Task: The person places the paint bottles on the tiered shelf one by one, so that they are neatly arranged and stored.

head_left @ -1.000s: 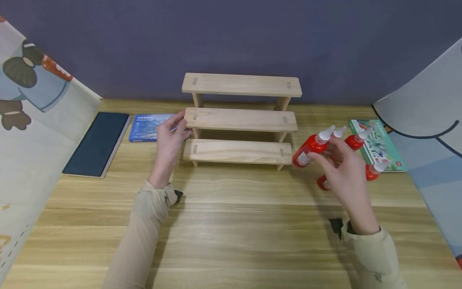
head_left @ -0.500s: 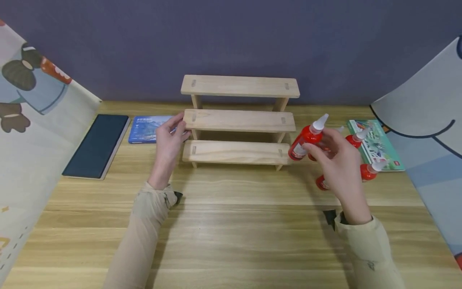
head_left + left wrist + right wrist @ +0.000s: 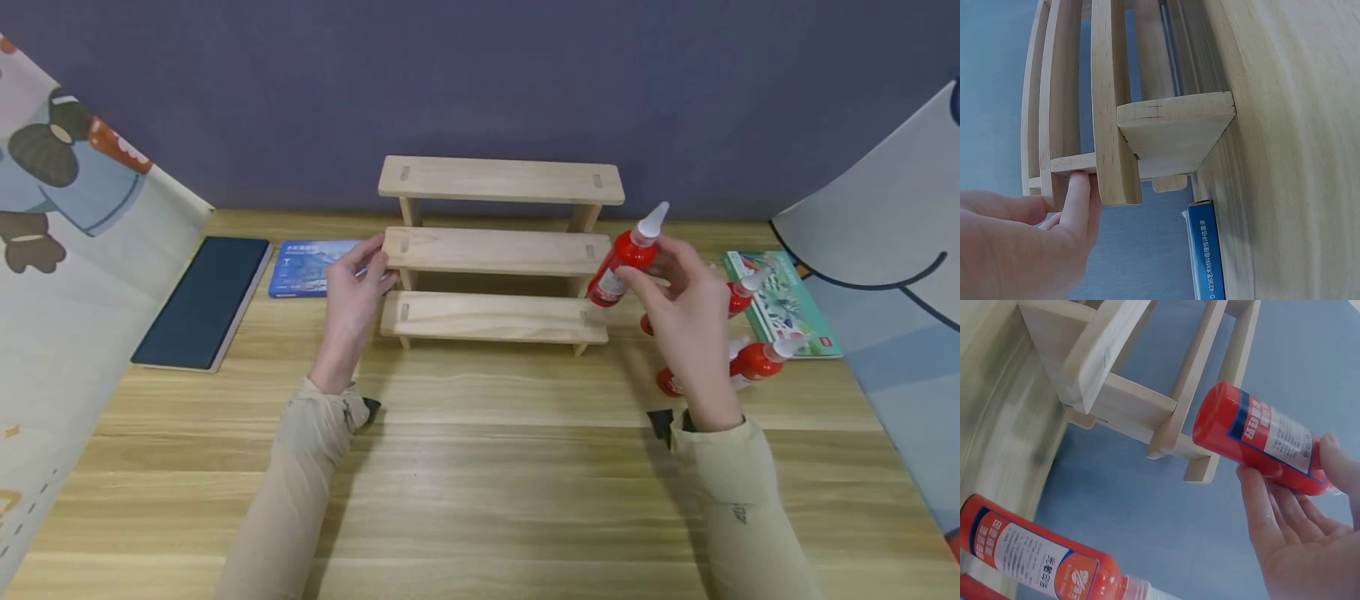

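Observation:
A three-tier wooden step rack (image 3: 495,250) stands against the back wall. My left hand (image 3: 355,304) holds the left end of its middle step; in the left wrist view the thumb and fingers (image 3: 1077,203) pinch the wood. My right hand (image 3: 690,321) grips a red squeeze bottle (image 3: 621,267) with a white pointed nozzle, lifted and tilted beside the right end of the middle step. In the right wrist view the held bottle (image 3: 1260,440) shows its white and blue label, thumb and fingers on either side. Several more red bottles (image 3: 753,362) stand behind and under that hand, partly hidden.
On the left lie a dark notebook (image 3: 202,302) and a flat blue box (image 3: 300,271), the box partly behind my left hand. A green book (image 3: 798,312) lies at the right, beside the bottles. Printed cloth panels (image 3: 67,275) border both sides of the table (image 3: 465,483).
My right hand has carried the red bottle up and to the left, from beside the bottom step to the middle step's right end. The left hand stays on the rack.

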`<state>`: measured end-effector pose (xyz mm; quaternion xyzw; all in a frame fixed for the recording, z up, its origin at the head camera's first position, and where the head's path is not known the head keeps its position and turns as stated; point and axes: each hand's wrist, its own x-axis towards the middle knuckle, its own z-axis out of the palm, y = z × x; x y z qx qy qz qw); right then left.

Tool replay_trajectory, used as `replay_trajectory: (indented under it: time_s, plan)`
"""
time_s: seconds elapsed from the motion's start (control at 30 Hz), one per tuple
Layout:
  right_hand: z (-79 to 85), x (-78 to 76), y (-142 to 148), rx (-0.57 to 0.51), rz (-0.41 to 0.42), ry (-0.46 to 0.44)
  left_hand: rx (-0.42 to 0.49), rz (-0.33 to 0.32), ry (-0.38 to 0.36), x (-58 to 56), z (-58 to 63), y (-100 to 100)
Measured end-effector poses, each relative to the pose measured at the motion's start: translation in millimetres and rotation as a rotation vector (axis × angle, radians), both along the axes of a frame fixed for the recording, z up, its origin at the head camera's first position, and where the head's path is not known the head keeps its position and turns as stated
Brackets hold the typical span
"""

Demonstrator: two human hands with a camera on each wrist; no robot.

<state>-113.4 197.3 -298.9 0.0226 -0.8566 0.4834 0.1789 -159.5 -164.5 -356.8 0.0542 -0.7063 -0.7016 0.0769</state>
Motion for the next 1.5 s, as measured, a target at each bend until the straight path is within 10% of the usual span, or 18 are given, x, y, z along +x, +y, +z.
replay_trajectory:
  time_s: [1.5]
  plan:
    - [-7.0,-54.0,-14.1,-0.084,0.017,0.038,-0.006,0.016,0.012,1.5,-1.8,3.5]
